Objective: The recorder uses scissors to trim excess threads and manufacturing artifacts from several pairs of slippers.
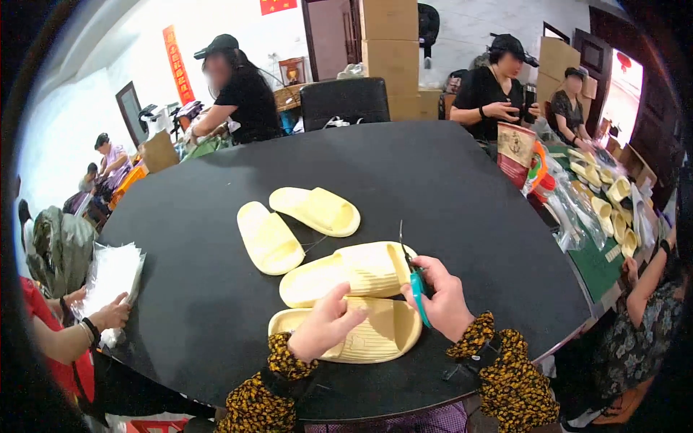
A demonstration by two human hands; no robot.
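From the head camera, your left hand [326,323] lies with fingers spread, pressing the nearest pale yellow slipper [361,333], which sits sole up close to the near edge of the black table [447,187]. Your right hand [442,297] is closed around teal-handled scissors [414,278], blades pointing away over a second upturned slipper [346,273] just beyond the first, the two touching. Two more slippers [268,237] [317,210] lie strap up toward the table's middle. The far half and both side edges stand bare. A stack of clear bags [110,278] rests off the left edge.
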